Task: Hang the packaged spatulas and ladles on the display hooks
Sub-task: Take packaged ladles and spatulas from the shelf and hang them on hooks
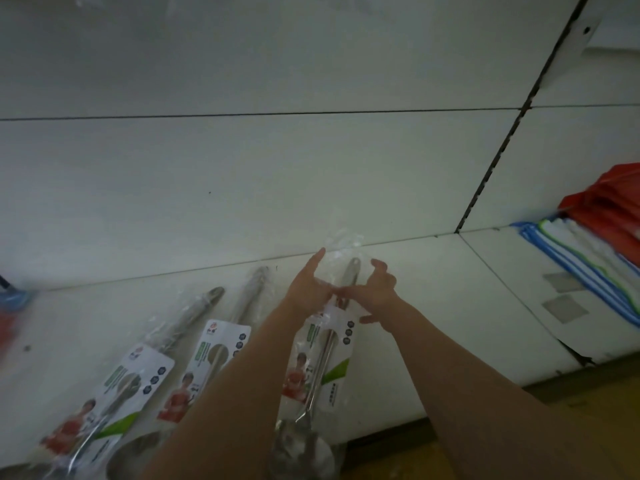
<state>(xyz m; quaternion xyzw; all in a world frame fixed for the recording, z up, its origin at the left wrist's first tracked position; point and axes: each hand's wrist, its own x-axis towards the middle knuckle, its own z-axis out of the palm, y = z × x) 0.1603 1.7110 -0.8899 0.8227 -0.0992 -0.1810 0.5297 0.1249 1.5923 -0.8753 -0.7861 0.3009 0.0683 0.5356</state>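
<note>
Head view: clear-bagged steel ladle with printed card (pixel 318 358) on white shelf (pixel 433 306); left hand (pixel 308 289) and right hand (pixel 377 292) pinch its handle wrapping, grips closed.

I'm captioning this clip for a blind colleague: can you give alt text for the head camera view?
Two bare hands, left hand and right hand, hold the handle end of a packaged ladle above a white shelf. Two more packaged utensils lie to its left; folded cloths sit at right.

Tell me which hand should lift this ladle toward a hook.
Probably the left hand: it grips the ladle at the handle, through the wrapper. The right hand only pinches the plastic.
</note>
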